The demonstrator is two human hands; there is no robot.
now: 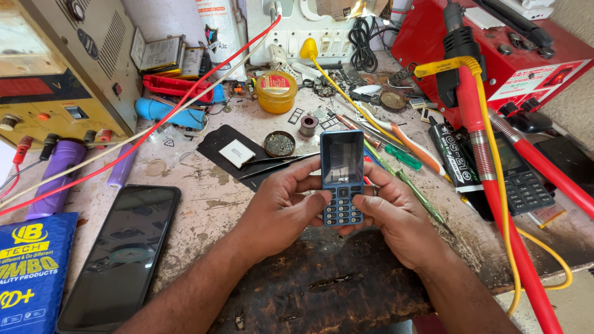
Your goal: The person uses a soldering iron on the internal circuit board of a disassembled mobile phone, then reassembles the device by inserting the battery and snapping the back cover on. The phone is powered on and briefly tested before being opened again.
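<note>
Above a scarred workbench (204,204), the left hand (281,207) and right hand (396,216) grip a small blue keypad phone (341,177) by its lower edges, thumbs on keys. It looks light, rigid and smooth; its side edges give the safest hold.

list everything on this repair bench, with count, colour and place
keypad phone: 1, blue, held upright at centre
smartphone: 1, black, screen dark, lower left
power supply: 1, beige, upper left
rework station: 1, red, upper right
second keypad phone: 1, black, right
flux tin: 1, yellow, top centre
solder-tip cleaner tin: 1, dark, centre
tweezers: 1 pair, black, centre
packet: 1, blue, bottom left
left hand: 1, gripping the phone's left side
right hand: 1, gripping its right side
</note>
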